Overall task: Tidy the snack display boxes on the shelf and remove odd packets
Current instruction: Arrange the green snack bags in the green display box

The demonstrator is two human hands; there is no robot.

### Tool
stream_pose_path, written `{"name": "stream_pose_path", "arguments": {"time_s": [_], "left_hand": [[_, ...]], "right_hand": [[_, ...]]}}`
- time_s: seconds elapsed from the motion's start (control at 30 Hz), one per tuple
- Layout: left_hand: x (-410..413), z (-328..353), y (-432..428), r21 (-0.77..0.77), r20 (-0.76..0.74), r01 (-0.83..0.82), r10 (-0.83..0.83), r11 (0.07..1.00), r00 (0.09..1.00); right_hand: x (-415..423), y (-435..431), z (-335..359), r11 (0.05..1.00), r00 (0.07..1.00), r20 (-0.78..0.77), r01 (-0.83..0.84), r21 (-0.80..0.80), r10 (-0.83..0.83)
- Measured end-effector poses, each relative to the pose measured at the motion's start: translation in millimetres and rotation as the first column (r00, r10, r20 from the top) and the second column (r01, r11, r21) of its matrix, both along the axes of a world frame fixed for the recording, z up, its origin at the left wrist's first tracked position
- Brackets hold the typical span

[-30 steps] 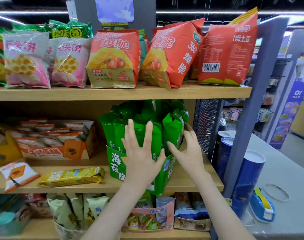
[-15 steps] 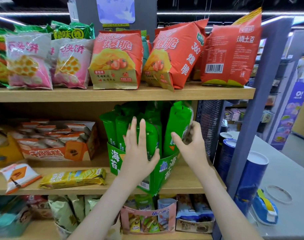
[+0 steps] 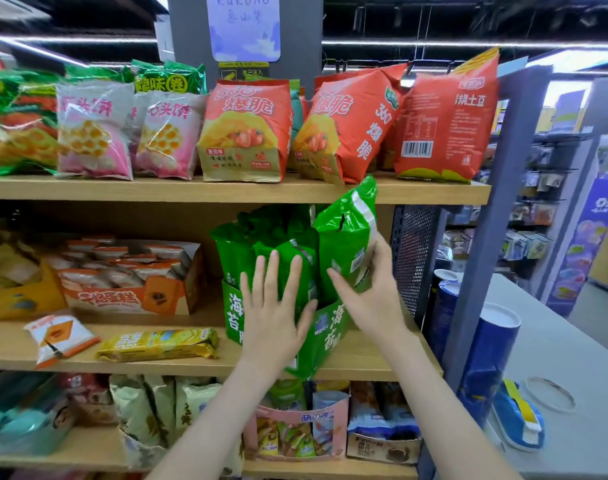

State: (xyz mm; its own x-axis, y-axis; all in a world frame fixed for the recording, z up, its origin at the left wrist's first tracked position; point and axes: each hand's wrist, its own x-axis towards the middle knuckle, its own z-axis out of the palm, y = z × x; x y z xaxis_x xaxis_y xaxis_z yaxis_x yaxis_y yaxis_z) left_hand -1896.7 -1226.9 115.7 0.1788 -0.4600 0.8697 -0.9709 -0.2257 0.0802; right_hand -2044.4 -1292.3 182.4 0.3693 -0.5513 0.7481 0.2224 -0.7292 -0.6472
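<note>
A green seaweed display box (image 3: pixel 234 317) stands on the middle shelf, packed with upright green packets. My left hand (image 3: pixel 273 306) lies flat with straight fingers against the front packets and the box front. My right hand (image 3: pixel 371 292) grips one green packet (image 3: pixel 347 233) at its lower right side; this packet rises higher than the others, its top reaching the upper shelf edge. Left of the box, an orange cake display box (image 3: pixel 132 292) holds several packets. Two loose packets lie in front of it: an orange-white one (image 3: pixel 58 336) and a yellow one (image 3: pixel 158 344).
The upper shelf (image 3: pixel 226 192) carries pink, orange and red snack bags. The lower shelf holds a pink display box (image 3: pixel 295 434) and more packets. Right of the grey shelf post (image 3: pixel 496 244) stand blue tubes (image 3: pixel 489 358) on a grey counter, with a blue tape dispenser (image 3: pixel 519 420).
My right hand has closed on the rightmost green packet and lifted it up out of the row. My left hand stayed flat against the front packets.
</note>
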Motion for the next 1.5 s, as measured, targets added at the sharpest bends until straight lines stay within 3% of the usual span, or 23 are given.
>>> {"name": "stream_pose_path", "arguments": {"time_s": [0.1,0.2,0.3,0.4,0.47,0.57,0.63,0.7,0.77,0.87,1.0,1.17,1.33,1.43,1.5], "left_hand": [[-5,5,9,0.036,-0.029,0.080,-0.079,0.996,0.996],[-21,13,26,-0.060,-0.228,0.291,-0.297,0.955,0.927],[-38,27,47,-0.176,-0.402,0.507,-0.532,0.844,0.746],[-50,36,73,-0.209,-0.585,0.715,-0.671,0.667,0.455],[-49,35,92,-0.154,-0.707,0.743,-0.598,0.652,0.378],[-34,9,119,-0.096,-0.800,0.718,-0.483,0.689,0.356],[-23,-15,142,-0.026,-0.846,0.712,-0.394,0.702,0.358],[-15,-41,169,0.078,-0.883,0.714,-0.285,0.696,0.374],[-9,-62,197,0.130,-0.902,0.708,-0.214,0.694,0.374],[-3,-82,232,0.169,-0.906,0.673,-0.155,0.720,0.393],[2,-99,258,0.138,-0.933,0.628,-0.113,0.766,0.343],[6,-105,269,-0.011,-0.970,0.556,-0.143,0.831,0.195],[16,-97,274,-0.169,-0.976,0.647,-0.216,0.744,-0.007],[23,-90,270,-0.231,-0.967,0.601,-0.251,0.765,-0.053],[32,-89,263,-0.298,-0.954,0.531,-0.260,0.793,-0.148]], "right_hand": [[-7,10,7,0.994,0.998,0.065,-0.006,-0.112,0.013],[-15,22,2,0.993,0.990,0.137,-0.013,-0.114,0.028],[-24,39,3,0.990,0.980,0.157,-0.111,-0.086,0.124],[-25,56,-1,0.970,0.970,-0.028,-0.240,0.042,0.241],[-22,69,-12,0.937,0.938,-0.121,-0.303,0.175,0.326],[-11,89,-37,0.853,0.907,-0.143,-0.305,0.424,0.395],[-2,106,-51,0.815,0.908,-0.174,-0.241,0.526,0.381],[5,118,-75,0.839,0.949,-0.159,-0.153,0.521,0.272],[13,132,-93,0.907,0.974,-0.206,0.000,0.420,0.096],[24,158,-121,0.972,0.932,-0.331,0.199,0.128,-0.148],[32,193,-150,0.952,0.925,-0.229,0.304,-0.032,-0.303],[44,223,-163,0.988,0.944,-0.309,0.075,-0.138,-0.115],[55,230,-157,0.982,0.939,-0.340,0.010,0.191,0.057],[61,226,-143,0.932,0.940,-0.269,-0.111,0.345,0.212],[64,220,-132,0.901,0.929,-0.226,-0.192,0.389,0.295]]}}
